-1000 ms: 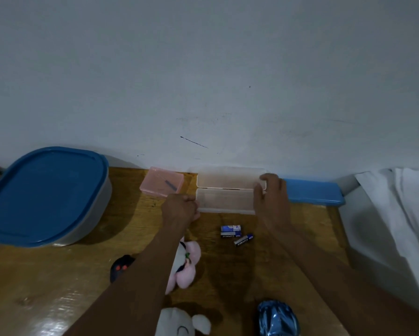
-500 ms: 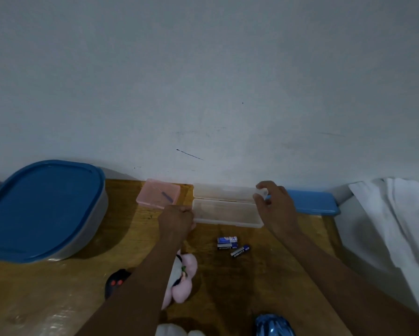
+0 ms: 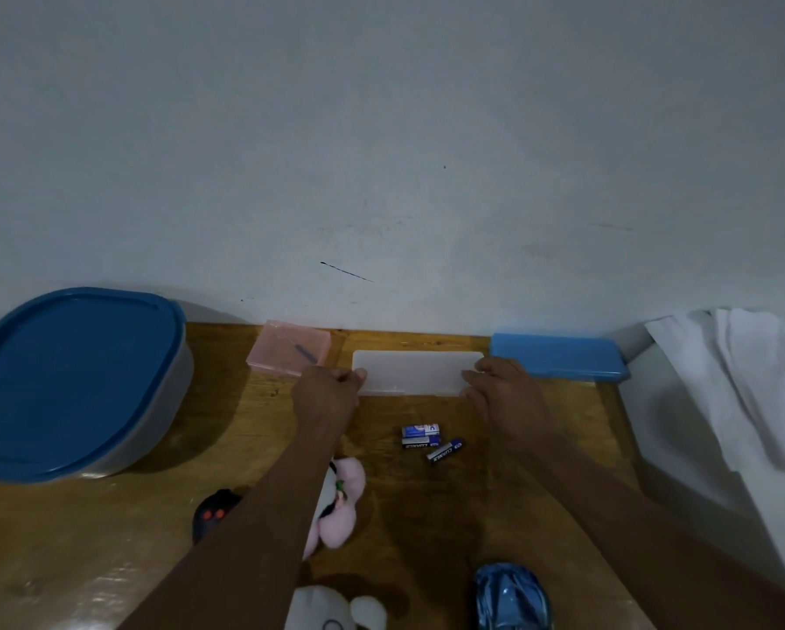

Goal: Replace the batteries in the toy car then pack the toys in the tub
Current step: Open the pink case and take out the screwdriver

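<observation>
Varnished wood table [image 3: 86, 561] gleams lower left; frosted plastic case [image 3: 420, 370] centre, smooth blue plastic tub lid [image 3: 72, 379] left, soft white cloth [image 3: 745, 384] right, glossy toy car [image 3: 513, 597] below.

Three blue batteries [image 3: 431, 441] are laid flat, well right of the closed, blue-lidded tub [image 3: 72, 379]. The shiny blue toy car [image 3: 513, 597] is seen farther right of the tub and nearer.

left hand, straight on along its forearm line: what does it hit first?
The clear case: the left hand grips its left end, so contact is there now. Past it, probably the wall. The pink case sits left of that line.
</observation>
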Demonstrator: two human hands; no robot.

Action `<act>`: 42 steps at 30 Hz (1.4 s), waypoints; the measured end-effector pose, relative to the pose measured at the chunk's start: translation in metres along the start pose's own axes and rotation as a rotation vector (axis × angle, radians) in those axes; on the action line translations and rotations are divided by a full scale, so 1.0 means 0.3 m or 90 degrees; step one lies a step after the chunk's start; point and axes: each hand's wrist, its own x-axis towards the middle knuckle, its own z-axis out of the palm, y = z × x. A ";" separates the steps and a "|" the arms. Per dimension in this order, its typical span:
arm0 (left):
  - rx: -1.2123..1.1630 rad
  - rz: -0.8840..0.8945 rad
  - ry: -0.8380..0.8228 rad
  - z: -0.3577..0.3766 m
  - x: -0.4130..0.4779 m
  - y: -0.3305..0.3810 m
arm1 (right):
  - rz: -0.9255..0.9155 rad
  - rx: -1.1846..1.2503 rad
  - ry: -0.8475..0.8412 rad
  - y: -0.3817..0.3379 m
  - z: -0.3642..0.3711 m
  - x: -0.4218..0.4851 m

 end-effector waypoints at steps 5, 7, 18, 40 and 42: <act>0.060 0.025 0.031 0.018 0.010 0.004 | 0.010 -0.003 0.006 -0.013 0.026 0.013; 0.078 0.027 0.041 0.022 0.013 0.012 | 0.003 -0.014 0.014 -0.015 0.028 0.013; 0.159 0.065 0.059 0.001 -0.062 0.046 | 0.004 -0.051 -0.084 -0.024 -0.020 0.020; 0.168 0.185 0.020 -0.394 0.179 -0.192 | -0.152 0.010 -0.036 -0.641 0.189 0.303; 0.129 0.200 -0.001 -0.388 0.194 -0.195 | -0.144 -0.010 -0.062 -0.632 0.212 0.314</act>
